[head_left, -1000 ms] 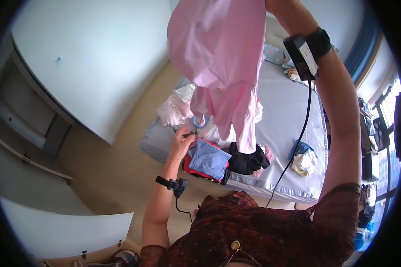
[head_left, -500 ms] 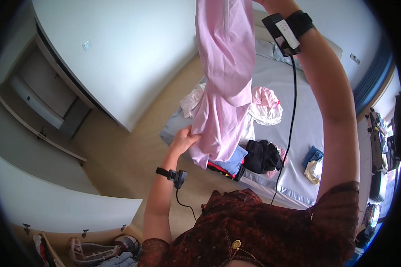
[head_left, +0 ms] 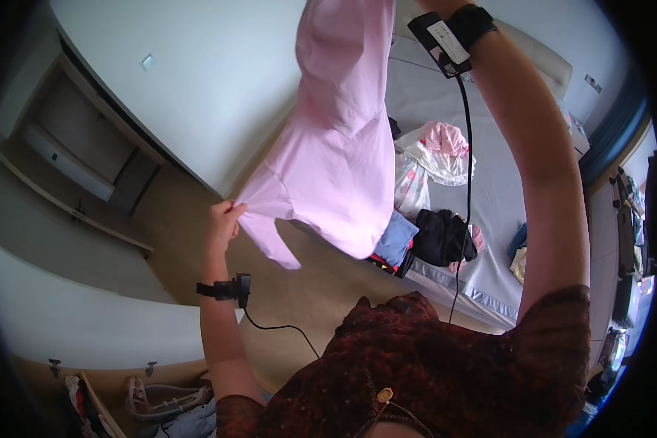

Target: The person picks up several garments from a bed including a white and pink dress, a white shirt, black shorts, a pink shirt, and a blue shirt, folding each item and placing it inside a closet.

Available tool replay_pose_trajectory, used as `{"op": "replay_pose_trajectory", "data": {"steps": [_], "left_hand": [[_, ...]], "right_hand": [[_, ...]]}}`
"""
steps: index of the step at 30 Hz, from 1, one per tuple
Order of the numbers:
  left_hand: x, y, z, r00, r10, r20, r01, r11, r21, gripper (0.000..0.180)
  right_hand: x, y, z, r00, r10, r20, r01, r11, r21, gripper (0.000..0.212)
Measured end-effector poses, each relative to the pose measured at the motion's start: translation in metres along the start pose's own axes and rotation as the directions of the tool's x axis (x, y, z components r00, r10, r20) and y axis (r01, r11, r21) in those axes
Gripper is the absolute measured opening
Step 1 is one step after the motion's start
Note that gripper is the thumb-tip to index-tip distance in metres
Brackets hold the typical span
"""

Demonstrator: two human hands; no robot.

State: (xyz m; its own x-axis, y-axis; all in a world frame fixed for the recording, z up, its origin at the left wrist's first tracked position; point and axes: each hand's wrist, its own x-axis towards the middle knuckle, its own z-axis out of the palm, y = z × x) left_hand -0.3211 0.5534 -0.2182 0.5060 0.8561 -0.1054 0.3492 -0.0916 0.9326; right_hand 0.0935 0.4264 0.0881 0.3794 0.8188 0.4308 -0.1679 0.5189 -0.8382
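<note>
A light pink top point(head_left: 336, 153) hangs in front of me, its upper end beyond the top edge of the view. My left hand point(head_left: 225, 219) is closed, pinching the top at its lower left and pulling the cloth out to the side. Below those fingers dangles a narrow, sleeve-like piece. My right arm reaches up high, and only the base of my right hand point(head_left: 438, 6) shows at the upper edge. Its fingers are out of the picture, but the top hangs from up there. Each wrist carries a black strap with a small cabled device.
Behind the top stands a grey bed point(head_left: 493, 219) with pink and white clothes point(head_left: 445, 150), a black garment point(head_left: 442, 237) and folded blue cloth point(head_left: 396, 241). At lower left an open compartment point(head_left: 109, 401) holds shoes and clothes. A white wall point(head_left: 175, 73) rises at left.
My left hand has moved left and slightly up, drawing the top's lower part out wide. The hanging cloth has shifted left and spread open. My right arm has shifted slightly left.
</note>
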Motion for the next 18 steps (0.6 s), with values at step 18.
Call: {"op": "replay_pose_trajectory", "data": {"steps": [18], "left_hand": [[-0.013, -0.015, 0.044, 0.656, 0.236, -0.717, -0.607, 0.730, -0.315, 0.021]], "right_hand": [[0.014, 0.020, 0.105, 0.965, -0.186, 0.185, 0.178, 0.982, 0.059, 0.054]]}}
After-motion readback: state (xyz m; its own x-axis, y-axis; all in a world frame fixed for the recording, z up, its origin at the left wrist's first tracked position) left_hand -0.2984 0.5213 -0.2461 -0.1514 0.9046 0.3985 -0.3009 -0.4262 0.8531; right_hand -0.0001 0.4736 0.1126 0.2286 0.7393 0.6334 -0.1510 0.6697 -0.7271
